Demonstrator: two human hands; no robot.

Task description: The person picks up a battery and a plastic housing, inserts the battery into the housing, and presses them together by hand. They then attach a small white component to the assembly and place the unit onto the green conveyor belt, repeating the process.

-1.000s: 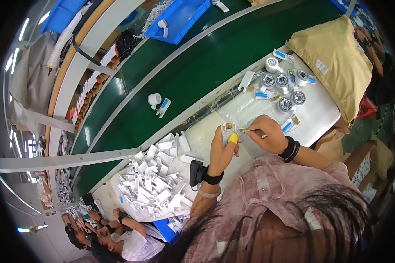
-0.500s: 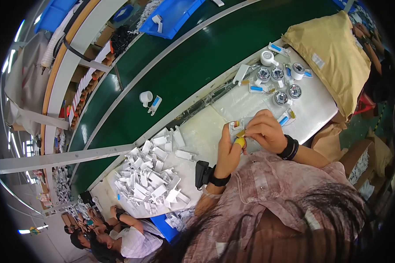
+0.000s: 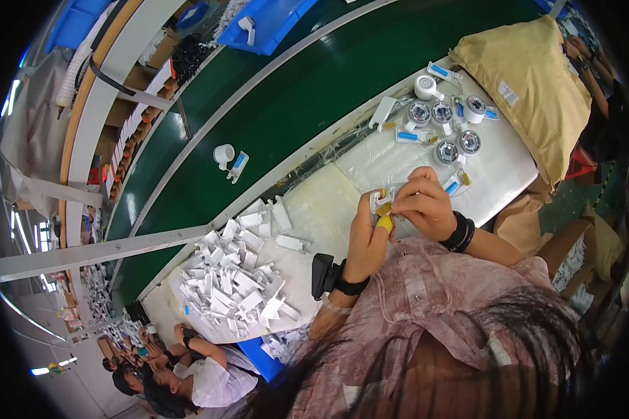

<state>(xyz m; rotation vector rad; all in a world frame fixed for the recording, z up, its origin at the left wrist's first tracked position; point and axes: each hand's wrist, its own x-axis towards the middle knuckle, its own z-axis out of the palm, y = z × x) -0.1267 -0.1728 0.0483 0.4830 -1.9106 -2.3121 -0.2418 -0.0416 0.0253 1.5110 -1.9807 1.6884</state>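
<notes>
My left hand (image 3: 367,234) is closed around a small white plastic part (image 3: 380,200) held just in front of my body. A yellow strip (image 3: 384,209) lies against the part, and the fingers of my right hand (image 3: 426,206) pinch at it. Something yellow also wraps the left thumb. The fingertips partly hide the part. Beyond my right hand, round white heads (image 3: 442,114) with exposed inner parts stand on the table, among white handle pieces (image 3: 407,136) carrying blue inserts. To the left lies a heap of white plastic shells (image 3: 234,283).
A green conveyor belt (image 3: 286,115) runs behind the table, carrying a white round head (image 3: 223,154) and a blue-marked piece (image 3: 237,166). A blue tray (image 3: 269,31) sits farther back. A metal bar (image 3: 119,248) crosses at left; a yellowish sack (image 3: 524,94) lies right. Co-workers (image 3: 210,377) sit lower left.
Both hands stay together at the part, which has tilted slightly, while the right fingers have shifted a little. The pieces on the belt appear slightly farther left, and the view has shifted slightly.
</notes>
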